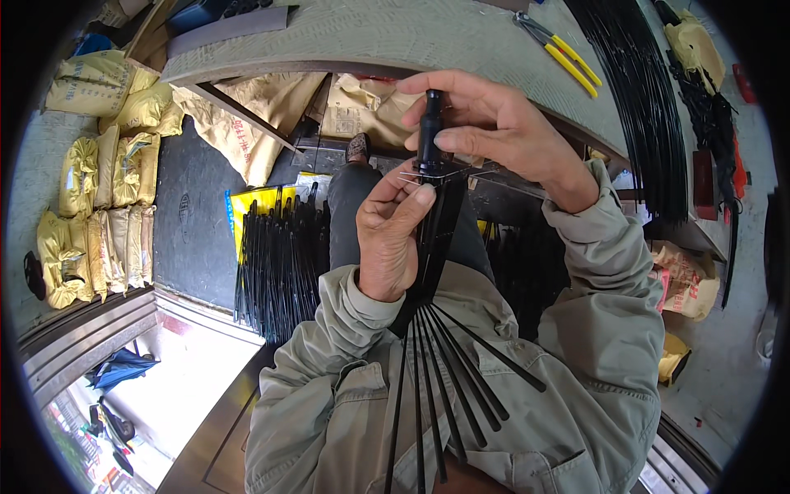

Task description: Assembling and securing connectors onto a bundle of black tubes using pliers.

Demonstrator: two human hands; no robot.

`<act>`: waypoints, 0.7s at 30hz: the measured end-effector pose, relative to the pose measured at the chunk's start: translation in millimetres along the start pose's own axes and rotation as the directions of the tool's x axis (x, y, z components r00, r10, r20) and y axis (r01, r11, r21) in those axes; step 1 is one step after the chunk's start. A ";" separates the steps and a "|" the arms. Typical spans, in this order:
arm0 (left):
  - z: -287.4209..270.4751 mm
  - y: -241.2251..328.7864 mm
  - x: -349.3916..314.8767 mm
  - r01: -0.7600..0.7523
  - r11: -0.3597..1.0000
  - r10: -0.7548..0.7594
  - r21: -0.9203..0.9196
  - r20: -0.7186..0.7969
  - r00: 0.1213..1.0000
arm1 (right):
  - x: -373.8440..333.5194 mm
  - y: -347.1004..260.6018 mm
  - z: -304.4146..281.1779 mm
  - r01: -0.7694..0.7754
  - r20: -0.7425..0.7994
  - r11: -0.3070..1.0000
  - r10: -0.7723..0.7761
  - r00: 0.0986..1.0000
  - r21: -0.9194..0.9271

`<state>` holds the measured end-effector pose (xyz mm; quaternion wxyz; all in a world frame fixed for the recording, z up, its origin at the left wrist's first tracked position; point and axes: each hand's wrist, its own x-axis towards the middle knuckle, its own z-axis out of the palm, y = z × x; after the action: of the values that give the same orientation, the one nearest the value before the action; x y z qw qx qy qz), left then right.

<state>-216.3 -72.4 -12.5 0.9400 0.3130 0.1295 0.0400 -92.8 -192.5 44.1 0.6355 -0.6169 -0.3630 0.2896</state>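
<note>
A person seen from above holds a long black part upright before the chest with both bare hands. The right hand (527,123) grips its smooth cylindrical top piece (430,136), thumb on the near side and fingers curled behind. Just below, the left hand (391,235) pinches the part near the collar, where thin pale wires (409,176) stick out beside the thumb. Beneath the left hand, dark rods (448,375) spread like a fan over the person's jacket (362,412).

Writing shows on the packaging around: large red characters on a crumpled brown paper sack (239,123) beyond the left hand, more red print on a sack (687,284) at far right, and small dark print on a tan sack (362,111) under the bench (370,41).
</note>
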 end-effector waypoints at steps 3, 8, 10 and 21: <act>0.7 -0.6 0.9 -0.017 1.000 0.017 0.003 -0.005 1.000 | 1.8 -0.6 -0.2 0.018 0.009 1.000 -0.018 1.000 0.025; 2.7 -0.3 -0.3 -0.009 1.000 0.009 -0.006 -0.009 1.000 | 0.5 -6.5 -1.1 -0.114 -0.033 0.985 0.111 0.993 -0.127; 1.5 -0.1 0.4 -0.007 1.000 0.007 -0.016 0.001 1.000 | 1.5 -7.7 -0.6 -0.114 -0.031 0.993 0.113 0.993 -0.034; 0.2 1.5 1.4 -0.022 1.000 0.022 0.006 -0.012 1.000 | 6.9 -3.6 0.6 -0.012 -0.013 0.991 0.010 1.000 -0.130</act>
<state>-214.8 -71.1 -11.7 0.9378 0.3168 0.1319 0.0521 -89.6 -186.8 48.5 0.5946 -0.6607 -0.3737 0.2651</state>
